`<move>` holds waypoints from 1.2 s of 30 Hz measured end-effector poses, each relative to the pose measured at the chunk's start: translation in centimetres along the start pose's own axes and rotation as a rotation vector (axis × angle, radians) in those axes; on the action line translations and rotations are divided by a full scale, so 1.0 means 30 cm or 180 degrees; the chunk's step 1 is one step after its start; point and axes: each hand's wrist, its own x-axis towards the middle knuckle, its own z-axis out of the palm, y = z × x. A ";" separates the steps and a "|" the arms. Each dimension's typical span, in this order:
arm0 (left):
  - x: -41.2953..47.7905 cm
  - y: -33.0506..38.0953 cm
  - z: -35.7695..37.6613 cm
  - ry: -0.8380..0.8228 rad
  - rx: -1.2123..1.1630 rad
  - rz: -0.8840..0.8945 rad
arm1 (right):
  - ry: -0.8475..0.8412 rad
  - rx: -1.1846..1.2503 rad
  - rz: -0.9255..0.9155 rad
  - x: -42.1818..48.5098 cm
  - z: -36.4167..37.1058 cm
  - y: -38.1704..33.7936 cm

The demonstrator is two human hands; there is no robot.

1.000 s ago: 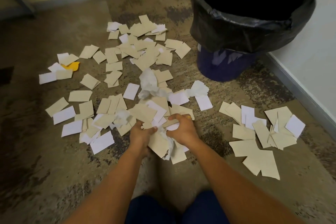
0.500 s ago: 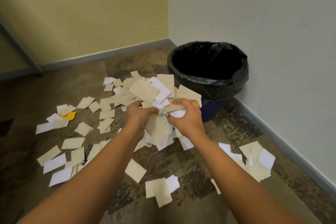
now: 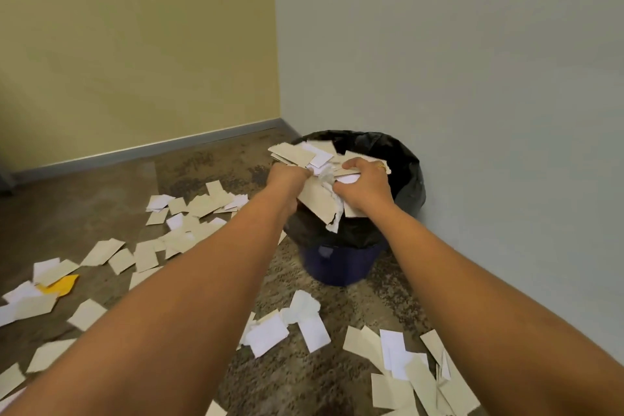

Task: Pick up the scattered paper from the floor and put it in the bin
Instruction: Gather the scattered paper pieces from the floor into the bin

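Both hands are up at centre frame: the left hand and right hand have their fingers curled tight around 1 messy bundle of beige and white paper scraps, squeezing it between them. The bundle hangs right over the mouth of the round dark blue bin with the black plastic liner, not dropped yet. So this load looks nearly done, but the job isn't close. Loads of loose beige and white paper pieces litter the mottled brown floor at lower left and lower right, plus 1 yellow scrap at far left.
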 end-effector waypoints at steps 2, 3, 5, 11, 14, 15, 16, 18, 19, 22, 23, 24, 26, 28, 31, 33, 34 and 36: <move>0.027 -0.007 0.021 -0.0098 -0.0132 -0.0099 | 0.0055 0.0064 0.0253 0.037 0.007 0.021; 0.035 -0.010 0.028 -0.0136 -0.0185 -0.0145 | 0.0093 0.0129 0.0361 0.050 0.009 0.030; 0.048 -0.018 0.033 -0.0177 -0.0230 -0.0165 | 0.0124 0.0239 0.0542 0.067 0.015 0.047; 0.078 -0.052 0.035 -0.0265 -0.0430 -0.0106 | 0.0248 0.0570 0.0713 0.076 0.041 0.073; 0.061 -0.046 0.038 -0.0371 -0.0503 -0.0042 | 0.0322 0.0595 0.0619 0.067 0.041 0.064; 0.054 -0.041 0.038 -0.0435 -0.0460 -0.0033 | 0.0353 0.0576 0.0563 0.063 0.038 0.061; 0.045 -0.035 0.040 -0.0528 -0.0399 -0.0047 | 0.0376 0.0565 0.0499 0.061 0.037 0.062; 0.018 -0.018 0.039 -0.0681 -0.0322 -0.0060 | 0.0401 0.0514 0.0345 0.051 0.034 0.062; 0.001 -0.012 0.037 -0.0720 -0.0320 -0.0051 | 0.0425 0.0458 0.0257 0.045 0.031 0.062; -0.021 -0.012 0.026 -0.0650 -0.0276 0.0069 | 0.0612 0.0316 -0.0054 0.013 0.024 0.060; -0.023 -0.020 0.018 -0.0497 -0.0209 0.0196 | 0.0671 0.0318 -0.0155 -0.003 0.022 0.059; -0.025 -0.032 0.007 -0.0279 -0.0152 0.0351 | 0.0719 0.0324 -0.0246 -0.021 0.022 0.062; -0.029 -0.075 -0.016 0.0167 -0.0077 0.0628 | 0.0776 0.0311 -0.0421 -0.068 0.029 0.078; -0.047 -0.135 -0.042 0.0436 -0.0057 0.0765 | 0.0819 0.0273 -0.0616 -0.126 0.049 0.104; -0.085 -0.258 -0.077 0.0621 -0.0067 0.0655 | 0.0946 0.0066 -0.0859 -0.222 0.090 0.165; -0.112 -0.357 -0.098 0.0651 0.0049 0.0504 | 0.0963 -0.0141 -0.0960 -0.288 0.116 0.218; -0.125 -0.410 -0.108 0.0636 0.0130 0.0413 | 0.0909 -0.0220 -0.0975 -0.321 0.130 0.250; -0.148 -0.523 -0.126 0.0551 0.0442 0.0165 | 0.0703 -0.0382 -0.0863 -0.390 0.158 0.324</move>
